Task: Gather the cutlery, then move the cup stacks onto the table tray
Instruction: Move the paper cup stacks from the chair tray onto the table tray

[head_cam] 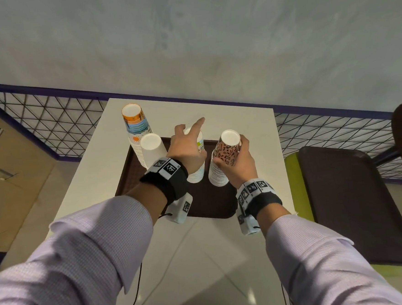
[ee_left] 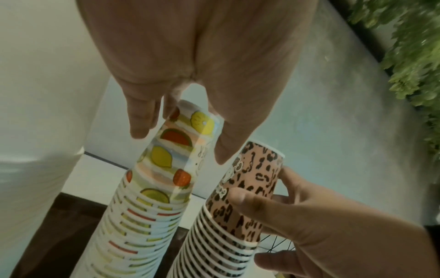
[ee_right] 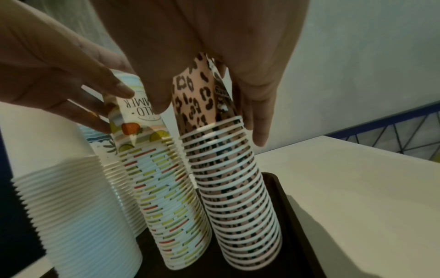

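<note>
Right hand (head_cam: 237, 160) wraps thumb and fingers round the top of the leopard-print cup stack (head_cam: 223, 160); left hand (head_cam: 186, 145) is loose, fingers splayed, on the fruit-print cup stack (ee_right: 152, 169). Both stacks stand on the brown tray (head_cam: 208, 204), white cup stack (head_cam: 153, 151) at its left. Risk: tall stacks may tip or separate if released off-vertical.

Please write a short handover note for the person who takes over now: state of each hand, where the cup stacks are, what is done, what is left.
Left hand: fingers spread, touching the fruit-print cup stack.
Right hand: grips the leopard-print cup stack.
Both stacks stand on the brown table tray, beside the plain white stack and the beach-print stack.
Done: all four stacks on the tray.
Left: let go of both stacks. No cutlery is in view; a second tray lies on the chair.
</note>
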A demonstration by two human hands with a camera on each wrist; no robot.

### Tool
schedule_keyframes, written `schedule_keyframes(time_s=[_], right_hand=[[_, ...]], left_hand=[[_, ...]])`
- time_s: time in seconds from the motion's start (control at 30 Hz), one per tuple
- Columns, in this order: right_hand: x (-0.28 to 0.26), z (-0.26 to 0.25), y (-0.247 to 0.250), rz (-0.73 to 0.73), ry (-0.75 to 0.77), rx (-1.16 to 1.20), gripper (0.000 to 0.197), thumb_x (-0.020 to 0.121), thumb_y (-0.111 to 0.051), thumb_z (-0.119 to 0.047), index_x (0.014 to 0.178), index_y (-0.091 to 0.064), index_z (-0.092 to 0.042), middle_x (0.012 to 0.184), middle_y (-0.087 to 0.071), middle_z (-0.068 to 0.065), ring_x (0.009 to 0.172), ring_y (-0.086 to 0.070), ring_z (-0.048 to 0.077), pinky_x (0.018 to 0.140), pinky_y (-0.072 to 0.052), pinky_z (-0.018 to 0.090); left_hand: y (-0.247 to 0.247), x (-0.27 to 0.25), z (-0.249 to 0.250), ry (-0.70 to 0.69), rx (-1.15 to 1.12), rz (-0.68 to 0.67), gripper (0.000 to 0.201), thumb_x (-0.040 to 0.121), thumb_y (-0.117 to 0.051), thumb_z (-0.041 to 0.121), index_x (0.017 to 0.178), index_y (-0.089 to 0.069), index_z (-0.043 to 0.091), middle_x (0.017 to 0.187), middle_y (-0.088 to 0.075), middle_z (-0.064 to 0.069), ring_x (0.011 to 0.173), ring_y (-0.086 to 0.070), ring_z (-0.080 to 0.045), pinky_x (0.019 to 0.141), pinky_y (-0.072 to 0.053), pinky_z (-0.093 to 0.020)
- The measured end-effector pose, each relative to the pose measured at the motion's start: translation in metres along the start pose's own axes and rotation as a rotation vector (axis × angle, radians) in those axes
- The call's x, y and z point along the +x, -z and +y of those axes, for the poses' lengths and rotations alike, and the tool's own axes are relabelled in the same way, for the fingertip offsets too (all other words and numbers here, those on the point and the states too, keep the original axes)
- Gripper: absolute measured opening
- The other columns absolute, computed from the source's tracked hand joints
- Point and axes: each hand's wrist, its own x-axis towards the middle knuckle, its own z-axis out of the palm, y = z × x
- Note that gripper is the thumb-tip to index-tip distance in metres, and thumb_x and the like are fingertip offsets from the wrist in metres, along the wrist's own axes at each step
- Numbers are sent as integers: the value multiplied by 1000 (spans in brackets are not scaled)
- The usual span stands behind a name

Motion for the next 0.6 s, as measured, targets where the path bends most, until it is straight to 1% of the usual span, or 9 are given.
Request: schedule_keyframes(time_s=[0.07,0.13,0.17,0.23,0.33,0.4,0.5,0.53,0.6], right_hand=[[-7,-1,4,28,17,17,96,77,-87,-31,150,-26,-30,147,-52,1,137,-49,21,111,-44,38],[-15,-2,7,54,37,16,99,78,-86,-31,154,-23,-27,155,-45,3,142,-44,22,108,-37,31],[-19,-3,9,73,50,14,100,78,-86,-31,155,-22,-27,157,-42,4,144,-42,22,108,-36,30],[-28,-7,13,117,83,16,99,78,-85,-33,156,-23,-27,159,-39,5,146,-40,23,114,-36,36],[-44,-14,17,168,118,27,92,80,-83,-33,154,-29,-27,157,-40,3,145,-39,22,117,-37,43],[-52,-18,18,192,142,26,80,81,-81,-33,148,-36,-30,151,-42,-1,140,-42,20,115,-40,42],[-64,-24,19,200,214,11,51,82,-76,-33,124,-48,-38,130,-44,-8,126,-46,18,105,-48,43],[-67,-27,18,194,239,17,45,83,-76,-32,117,-49,-40,125,-43,-9,123,-46,18,103,-48,44],[-73,-33,17,171,309,37,40,83,-77,-26,110,-50,-40,121,-44,-6,119,-47,21,101,-49,44]], left_hand=[[6,-7,1,-56,-5,48,93,89,-69,25,159,-12,45,164,-16,-13,150,-29,-38,120,-36,-51],[12,-16,0,-124,-27,107,93,87,-68,31,160,-13,41,163,-21,-14,150,-29,-37,119,-36,-52],[16,-21,-1,-156,-42,130,92,86,-68,35,160,-14,39,162,-24,-13,149,-29,-35,119,-35,-52],[26,-33,-3,-217,-79,167,90,86,-67,40,160,-17,37,160,-29,-9,149,-29,-29,121,-33,-49],[45,-55,-4,-285,-130,232,82,91,-68,38,160,-24,32,158,-32,-5,147,-30,-18,119,-28,-32],[57,-72,-4,-289,-130,278,75,94,-66,39,159,-28,31,159,-32,-3,146,-29,-15,116,-25,-27],[73,-91,-9,-266,-92,333,68,97,-63,42,157,-32,33,157,-35,-1,144,-34,-16,118,-27,-31],[77,-96,-12,-256,-89,361,66,98,-63,41,157,-34,34,155,-37,-2,142,-36,-16,119,-29,-33],[85,-105,-20,-214,-92,418,62,100,-61,38,156,-36,34,152,-38,-3,137,-38,-12,116,-29,-28]])
